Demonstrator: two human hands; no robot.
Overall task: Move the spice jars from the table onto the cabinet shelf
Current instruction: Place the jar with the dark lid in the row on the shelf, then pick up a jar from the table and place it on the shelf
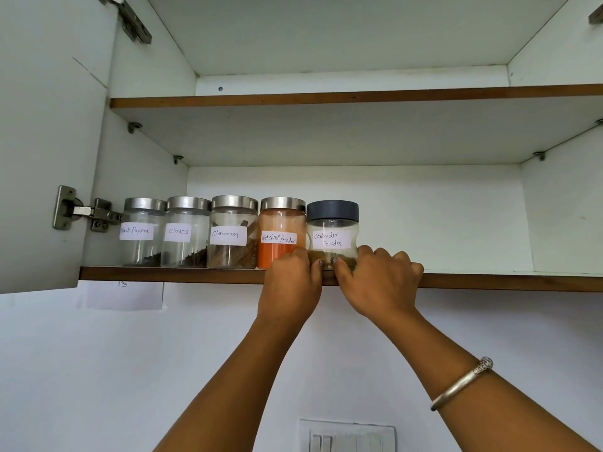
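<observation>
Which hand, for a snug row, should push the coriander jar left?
Probably the right hand: it grips the coriander jar from the right; the left hand is on the chilli jar side.

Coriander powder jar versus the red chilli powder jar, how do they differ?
The coriander powder jar has a dark grey lid; the red chilli powder jar has a silver one. The coriander powder jar is waisted and holds only a low layer; the red chilli powder jar is straight-sided and nearly full. Both carry handwritten white labels.

The left hand (290,283) and right hand (380,278) grip the base of the coriander jar (332,234) between them on the shelf (489,282). The chilli jar (280,230) stands just left of the left hand.
</observation>
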